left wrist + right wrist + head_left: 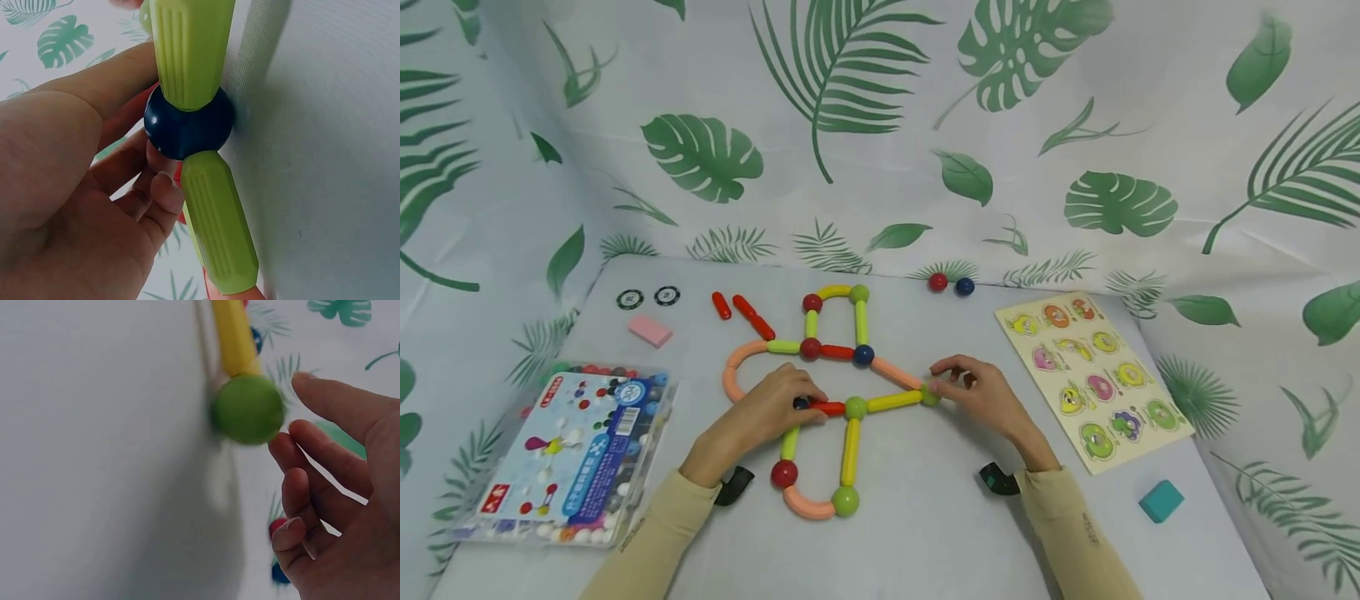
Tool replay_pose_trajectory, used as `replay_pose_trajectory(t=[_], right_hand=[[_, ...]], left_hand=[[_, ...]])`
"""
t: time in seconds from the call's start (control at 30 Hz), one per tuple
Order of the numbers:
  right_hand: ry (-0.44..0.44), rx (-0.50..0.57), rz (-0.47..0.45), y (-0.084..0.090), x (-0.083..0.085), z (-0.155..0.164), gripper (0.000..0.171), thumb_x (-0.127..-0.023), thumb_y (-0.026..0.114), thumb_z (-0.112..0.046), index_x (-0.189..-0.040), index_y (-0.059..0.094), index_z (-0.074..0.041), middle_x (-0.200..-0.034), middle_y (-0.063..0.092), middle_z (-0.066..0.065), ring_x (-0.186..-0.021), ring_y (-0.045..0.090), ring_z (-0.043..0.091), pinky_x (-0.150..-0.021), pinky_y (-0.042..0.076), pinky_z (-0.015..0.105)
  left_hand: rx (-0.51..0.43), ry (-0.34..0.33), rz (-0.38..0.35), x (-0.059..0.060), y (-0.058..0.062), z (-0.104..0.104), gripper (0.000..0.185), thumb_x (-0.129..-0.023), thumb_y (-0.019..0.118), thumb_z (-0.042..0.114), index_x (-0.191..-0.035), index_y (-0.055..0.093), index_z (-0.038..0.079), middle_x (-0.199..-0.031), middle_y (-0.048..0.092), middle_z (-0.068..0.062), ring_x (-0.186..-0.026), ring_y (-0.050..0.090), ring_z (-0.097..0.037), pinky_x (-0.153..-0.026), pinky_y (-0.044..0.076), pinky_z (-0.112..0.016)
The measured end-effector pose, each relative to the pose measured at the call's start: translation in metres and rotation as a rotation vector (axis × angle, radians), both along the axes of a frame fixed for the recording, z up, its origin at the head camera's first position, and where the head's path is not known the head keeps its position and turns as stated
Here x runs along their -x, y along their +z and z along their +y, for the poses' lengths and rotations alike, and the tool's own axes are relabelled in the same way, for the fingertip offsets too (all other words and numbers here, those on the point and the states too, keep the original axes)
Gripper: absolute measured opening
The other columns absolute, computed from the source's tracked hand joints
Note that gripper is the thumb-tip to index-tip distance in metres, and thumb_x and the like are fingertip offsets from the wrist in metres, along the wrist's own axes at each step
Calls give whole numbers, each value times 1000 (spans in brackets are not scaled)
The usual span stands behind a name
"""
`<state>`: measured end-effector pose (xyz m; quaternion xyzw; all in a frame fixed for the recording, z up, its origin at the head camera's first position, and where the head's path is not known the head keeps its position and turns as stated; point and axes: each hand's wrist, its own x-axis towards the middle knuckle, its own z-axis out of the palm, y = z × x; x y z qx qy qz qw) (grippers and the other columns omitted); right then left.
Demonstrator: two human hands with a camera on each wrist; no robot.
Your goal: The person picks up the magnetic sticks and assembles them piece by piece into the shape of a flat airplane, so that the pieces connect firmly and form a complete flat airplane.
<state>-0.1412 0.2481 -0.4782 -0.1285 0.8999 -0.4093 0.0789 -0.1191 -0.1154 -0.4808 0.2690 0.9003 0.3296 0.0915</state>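
Our left fingers [156,200] curl around a dark blue ball [187,128] and hold it, while our right fingers [312,456] are loose and a little bent, just touching a green ball [249,409] and gripping nothing. Both balls belong to the big stick-and-ball shape [823,392] lying flat on the white table [925,533]. The left hand [760,412] sits at its 9 o'clock side and the right hand [981,396] at its 3 o'clock end. We think the best way is to keep the left hand still, so the shape does not slide. Then we nudge the green ball gently, where the yellow stick [892,402] and the peach stick [895,373] meet it. If we push too hard, the sticks could pop off. The small red and blue balls [951,284] rest at 12 o'clock.
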Motion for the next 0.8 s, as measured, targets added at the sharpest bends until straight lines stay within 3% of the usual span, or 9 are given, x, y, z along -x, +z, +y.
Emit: replay_pose_trajectory(t=[0.2,0.43,0.63,0.8], right_hand=[[64,-19,50,21,38,-41,35,-94,73,-41,-116,72,-14,-105,70,-7,-94,55,18,-79,43,29],[223,-8,99,35,93,-123,29,-95,72,-38,-113,74,-15,-103,71,-7,-92,58,16,-79,47,32],[323,-16,84,30,128,-188,21,-95,71,-37,-109,75,-22,-105,71,-7,-93,59,15,-77,51,31],[367,-68,37,16,147,-230,19,-94,73,-35,-105,75,-20,-99,70,-5,-87,57,17,-74,47,29]], left_hand=[[-11,23,22,1,2,-6,28,-88,80,29,-111,78,13,-105,72,2,-101,56,-15,-88,51,-35],[-21,72,63,-2,6,-16,24,-89,79,26,-108,79,11,-103,73,0,-100,58,-17,-89,50,-37],[-19,74,80,-9,4,-20,26,-90,78,26,-112,78,11,-106,73,-1,-104,58,-18,-92,53,-37],[-31,96,69,-14,3,-23,25,-93,75,25,-114,77,11,-109,73,-1,-105,57,-17,-92,53,-36]])
